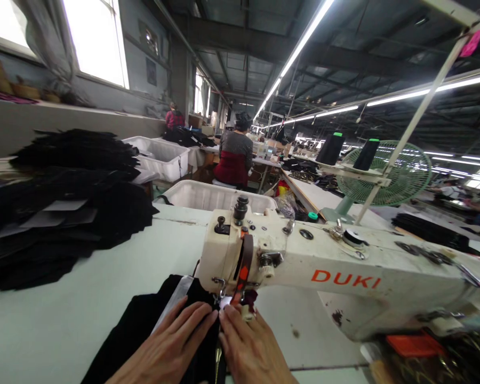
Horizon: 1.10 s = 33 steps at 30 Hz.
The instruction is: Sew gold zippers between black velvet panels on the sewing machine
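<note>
A white sewing machine [288,261] marked DUKI stands on a pale table, its needle area lit. Black fabric [136,325] with a light grey strip [176,298] lies under and left of the needle. My left hand [172,341] rests flat on this fabric, fingertips just short of the presser foot. Close beside it, my right hand [250,341] lies with its fingers stretched forward at the needle's near side. Between the hands a dark strip with a brassy edge [218,360] runs toward me. The fingertips nearest the needle are partly hard to make out.
Stacks of black cloth pieces [64,213] lie at left. Behind the machine are a white bin [220,196], a green fan [384,170] and thread cones [330,149]. A seated person [236,152] is ahead. An orange-red tray [416,345] sits lower right.
</note>
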Each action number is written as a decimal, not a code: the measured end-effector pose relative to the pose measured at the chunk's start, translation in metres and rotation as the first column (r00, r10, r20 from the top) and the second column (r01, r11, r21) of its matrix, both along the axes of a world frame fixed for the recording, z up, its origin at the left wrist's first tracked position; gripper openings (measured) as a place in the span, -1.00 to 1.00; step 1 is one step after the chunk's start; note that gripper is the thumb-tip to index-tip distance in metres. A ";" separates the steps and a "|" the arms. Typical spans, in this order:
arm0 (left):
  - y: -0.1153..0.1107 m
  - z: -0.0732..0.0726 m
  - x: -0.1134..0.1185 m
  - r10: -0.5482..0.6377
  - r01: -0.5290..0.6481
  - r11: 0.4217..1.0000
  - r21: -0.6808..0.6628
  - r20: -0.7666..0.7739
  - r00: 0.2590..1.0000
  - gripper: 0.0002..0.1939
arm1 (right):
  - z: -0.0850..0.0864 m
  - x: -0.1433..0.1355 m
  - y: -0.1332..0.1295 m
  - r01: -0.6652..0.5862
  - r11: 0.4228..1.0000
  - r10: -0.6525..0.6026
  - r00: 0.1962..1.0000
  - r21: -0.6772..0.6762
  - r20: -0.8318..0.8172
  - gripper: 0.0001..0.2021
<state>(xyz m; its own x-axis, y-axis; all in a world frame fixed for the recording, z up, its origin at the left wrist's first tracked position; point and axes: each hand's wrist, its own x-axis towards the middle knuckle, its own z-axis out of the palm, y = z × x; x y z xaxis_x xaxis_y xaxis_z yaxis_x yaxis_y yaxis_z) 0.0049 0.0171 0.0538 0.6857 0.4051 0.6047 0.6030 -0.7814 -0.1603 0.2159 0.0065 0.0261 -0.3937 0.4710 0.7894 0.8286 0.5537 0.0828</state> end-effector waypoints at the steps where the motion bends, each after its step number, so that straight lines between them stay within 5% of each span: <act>1: 0.000 0.002 0.001 0.014 -0.014 0.999 0.045 -0.015 1.000 -0.36 | 0.000 0.000 0.000 0.006 1.000 -0.006 1.000 -0.007 0.007 -0.64; 5: -0.001 0.013 0.005 0.008 0.006 0.990 0.144 -0.098 0.995 -0.41 | 0.000 0.001 0.000 -0.011 1.000 0.012 1.000 -0.025 0.016 -0.63; 22: -0.004 0.014 0.007 0.032 -0.018 0.993 0.119 -0.119 0.992 -0.38 | 0.003 0.005 0.001 -0.030 0.994 0.026 0.999 -0.107 -0.038 -0.61; 33: -0.005 0.030 0.013 0.040 -0.014 0.987 0.158 -0.162 0.986 -0.40 | 0.003 0.012 -0.001 -0.088 0.981 0.079 0.995 -0.174 -0.058 -0.71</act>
<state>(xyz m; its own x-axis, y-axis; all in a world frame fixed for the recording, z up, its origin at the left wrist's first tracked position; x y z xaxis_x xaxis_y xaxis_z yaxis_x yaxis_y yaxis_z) 0.0175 0.0117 0.0835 0.7708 0.3350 0.5419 0.5792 -0.7228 -0.3770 0.2274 0.0059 0.0293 -0.3995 0.5712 0.7170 0.7792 0.6237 -0.0628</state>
